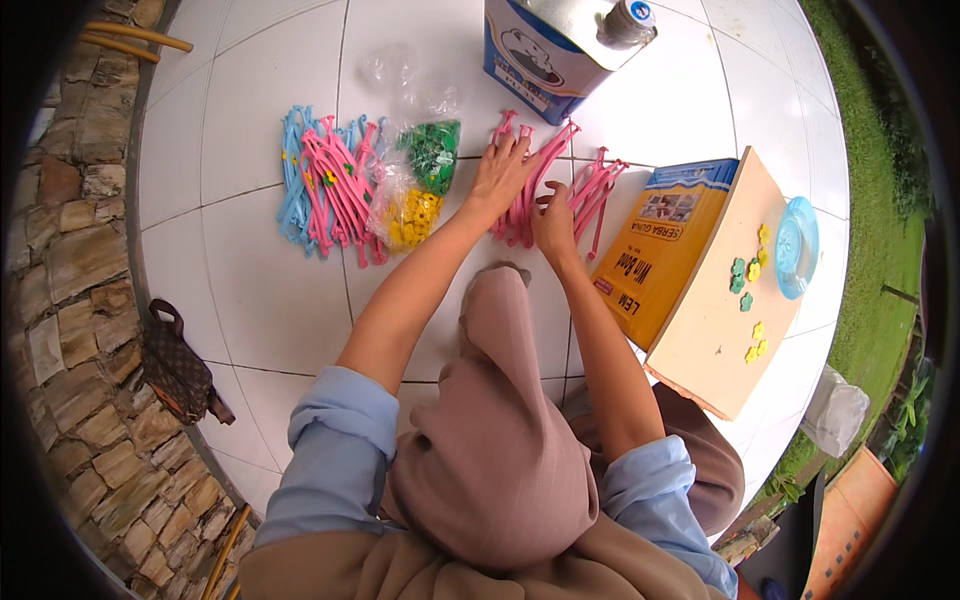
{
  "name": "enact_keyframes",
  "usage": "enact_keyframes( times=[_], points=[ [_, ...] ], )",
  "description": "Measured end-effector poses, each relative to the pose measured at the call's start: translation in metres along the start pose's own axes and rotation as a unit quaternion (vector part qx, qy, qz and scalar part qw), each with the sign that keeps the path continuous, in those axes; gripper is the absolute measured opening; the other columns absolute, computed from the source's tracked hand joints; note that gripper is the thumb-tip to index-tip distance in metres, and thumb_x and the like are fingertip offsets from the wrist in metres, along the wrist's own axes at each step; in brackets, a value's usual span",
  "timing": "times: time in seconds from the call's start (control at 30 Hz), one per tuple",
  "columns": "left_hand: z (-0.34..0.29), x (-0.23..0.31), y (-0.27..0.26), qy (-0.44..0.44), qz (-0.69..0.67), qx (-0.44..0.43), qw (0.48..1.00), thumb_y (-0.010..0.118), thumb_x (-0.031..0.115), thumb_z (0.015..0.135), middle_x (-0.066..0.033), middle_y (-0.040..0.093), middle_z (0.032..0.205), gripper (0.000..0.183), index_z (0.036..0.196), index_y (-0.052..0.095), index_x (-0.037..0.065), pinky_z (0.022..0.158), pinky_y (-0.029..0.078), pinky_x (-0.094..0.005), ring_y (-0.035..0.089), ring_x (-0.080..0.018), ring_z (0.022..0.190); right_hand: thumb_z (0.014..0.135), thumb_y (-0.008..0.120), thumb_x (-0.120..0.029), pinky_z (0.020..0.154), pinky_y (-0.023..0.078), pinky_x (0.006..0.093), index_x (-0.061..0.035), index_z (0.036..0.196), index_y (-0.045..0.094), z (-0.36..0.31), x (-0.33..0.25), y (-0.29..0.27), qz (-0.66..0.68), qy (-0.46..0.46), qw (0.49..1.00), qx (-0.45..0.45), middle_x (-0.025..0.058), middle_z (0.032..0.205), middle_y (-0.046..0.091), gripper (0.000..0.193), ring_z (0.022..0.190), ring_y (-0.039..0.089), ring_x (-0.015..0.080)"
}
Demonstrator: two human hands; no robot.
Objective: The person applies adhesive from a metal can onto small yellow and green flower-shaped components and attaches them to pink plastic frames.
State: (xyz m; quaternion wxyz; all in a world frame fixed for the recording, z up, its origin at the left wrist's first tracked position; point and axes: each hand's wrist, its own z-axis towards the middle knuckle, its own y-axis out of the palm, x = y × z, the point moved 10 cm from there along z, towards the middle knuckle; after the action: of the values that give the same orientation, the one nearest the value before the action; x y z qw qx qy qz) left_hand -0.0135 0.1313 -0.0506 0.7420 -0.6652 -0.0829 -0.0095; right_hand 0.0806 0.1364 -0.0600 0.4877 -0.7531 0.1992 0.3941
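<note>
On the white tiles in front of me lies a bunch of pink plastic sticks [522, 214] with flared ends. My left hand [500, 178] rests on them, fingers stretched over their upper part. My right hand [554, 222] is at their right side, its fingers bent but apart, with no stick visibly gripped. Just right of it fans out a smaller group of pink sticks [596, 192]. Farther left, more pink sticks [340, 185] lie over light blue sticks [293, 190]. Beside these sit clear bags of green flower-shaped pieces [433, 155] and yellow flower-shaped pieces [414, 217].
A blue and white metal can [545, 60] stands beyond my hands. At right, a wooden board [722, 300] leans by a yellow can [655, 245], with green and yellow flowers and a light blue plastic dish [796, 248] on it. A brown bag [183, 365] lies by the stone wall.
</note>
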Motion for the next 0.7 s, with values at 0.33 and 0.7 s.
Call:
enact_keyframes(
  times=[0.33,0.7],
  points=[
    [0.003,0.015,-0.104,0.21,-0.029,0.125,0.969,0.06,0.011,0.07,-0.002,0.051,0.072,0.015,0.082,0.051,0.012,0.098,0.035,-0.0397,0.054,-0.0173,0.082,0.077,0.059,-0.001,0.083,0.044,0.0361,0.0022,0.12,0.039,-0.02,-0.06,-0.027,0.018,-0.163,0.985,0.049,0.0229,0.111,0.051,0.048,0.095,0.055,0.0321],
    [-0.021,0.013,-0.275,0.127,-0.14,0.166,0.968,0.06,0.012,0.077,-0.0102,0.057,0.074,0.021,0.09,0.045,0.006,0.059,0.047,-0.04,0.059,-0.0286,0.068,0.083,0.061,-0.011,0.081,0.046,0.0353,-0.0028,0.123,0.035,-0.059,-0.159,-0.133,0.134,-0.16,0.978,0.003,0.018,0.098,0.06,0.049,0.091,0.061,0.0275]
  ],
)
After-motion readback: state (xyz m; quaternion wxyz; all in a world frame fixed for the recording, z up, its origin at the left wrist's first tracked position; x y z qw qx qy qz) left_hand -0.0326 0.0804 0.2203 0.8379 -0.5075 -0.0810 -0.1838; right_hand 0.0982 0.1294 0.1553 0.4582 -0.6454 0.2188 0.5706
